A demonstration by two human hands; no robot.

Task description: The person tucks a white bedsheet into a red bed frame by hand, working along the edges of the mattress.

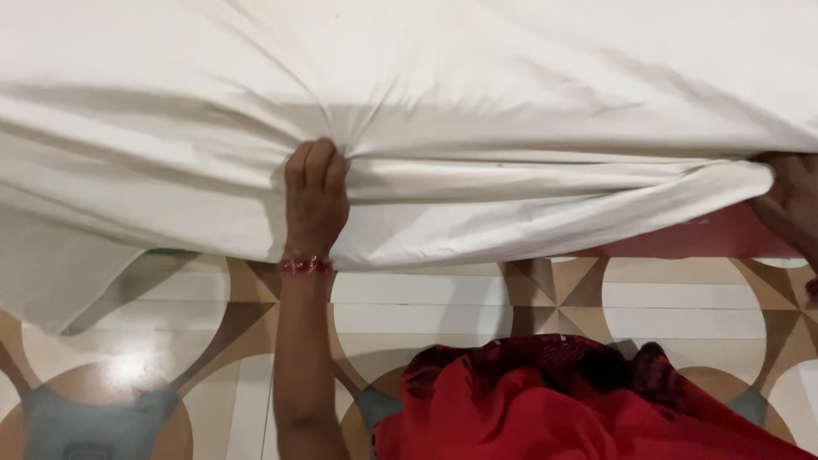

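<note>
The creased white cotton bedsheet (pixel 477 111) hangs over the bed's near edge, where the left hand (pixel 313 200) clamps a bunched fold and the right hand (pixel 791 204) grips its end beside the red mattress (pixel 682 238), above the patterned tile floor (pixel 136 366).

The right hand (pixel 792 209) is half cut off by the frame edge, its fingertips hidden under the white sheet (pixel 477 111).

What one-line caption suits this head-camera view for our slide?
Left hand grips a fold of white sheet at the bed's edge; right hand holds it further along, above patterned floor tiles.
</note>
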